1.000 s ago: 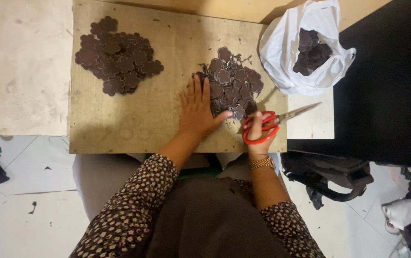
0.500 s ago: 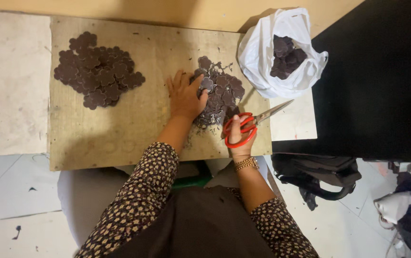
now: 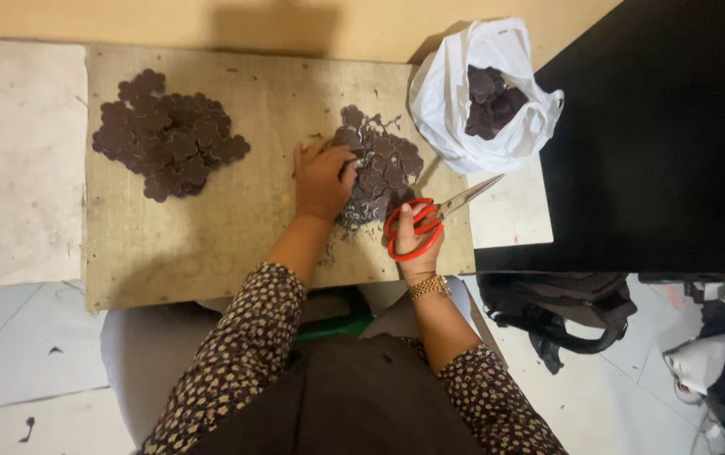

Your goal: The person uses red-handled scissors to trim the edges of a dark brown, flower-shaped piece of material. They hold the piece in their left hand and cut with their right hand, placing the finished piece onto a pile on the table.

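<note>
Person at desk (image 3: 211, 253): left hand (image 3: 322, 179) pressed, fingers curled, on near pile of dark flower-shaped cutouts (image 3: 379, 173); right hand (image 3: 417, 240) closed through red scissors (image 3: 430, 217) handles. Cutouts look thin, light, floppy; best pinched by edge, 1 at a time

Board centre: bare wooden board (image 3: 244, 227) between the left pile of brown pieces (image 3: 167, 135) and the left hand (image 3: 322, 181), open to pass.
Right side: the right pile (image 3: 383, 173), scissors (image 3: 430, 221) in the right hand (image 3: 417, 244), and white bag (image 3: 484, 93) crowd the way.
Far edge: wall (image 3: 295, 21) closes it.
</note>
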Demonstrator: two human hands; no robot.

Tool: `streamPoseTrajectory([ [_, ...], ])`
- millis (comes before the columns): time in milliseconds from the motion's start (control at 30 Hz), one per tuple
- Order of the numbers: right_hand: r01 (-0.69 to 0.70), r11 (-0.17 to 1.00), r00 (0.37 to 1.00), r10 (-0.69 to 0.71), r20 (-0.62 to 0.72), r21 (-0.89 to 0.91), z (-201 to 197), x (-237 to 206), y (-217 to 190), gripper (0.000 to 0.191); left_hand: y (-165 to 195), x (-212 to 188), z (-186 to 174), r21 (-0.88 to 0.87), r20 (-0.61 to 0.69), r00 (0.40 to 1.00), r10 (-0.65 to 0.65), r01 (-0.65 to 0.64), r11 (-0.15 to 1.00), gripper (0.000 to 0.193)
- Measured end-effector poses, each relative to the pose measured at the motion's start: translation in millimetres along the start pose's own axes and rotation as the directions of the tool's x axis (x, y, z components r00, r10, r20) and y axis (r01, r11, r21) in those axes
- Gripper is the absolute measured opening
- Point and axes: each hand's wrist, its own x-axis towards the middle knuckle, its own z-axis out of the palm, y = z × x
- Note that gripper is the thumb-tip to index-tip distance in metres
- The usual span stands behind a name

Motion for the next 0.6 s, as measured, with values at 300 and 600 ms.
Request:
streamPoseTrajectory([
  [300, -0.03, 0.999, 0.999, 0.031, 0.031, -0.044, 2, 3, -8, 0.022, 61, 19, 7, -0.897, 0.37, 0.867, -0.333, 0.427, 0.114, 0.024],
  [600, 0.099, 0.992, 0.995, -0.1, -0.001, -0.082, 5, 4, -6, 0.021, 94, 34, -45, -0.881, 0.323, 0.908, -0.266, 0.391, 0.266, 0.038],
])
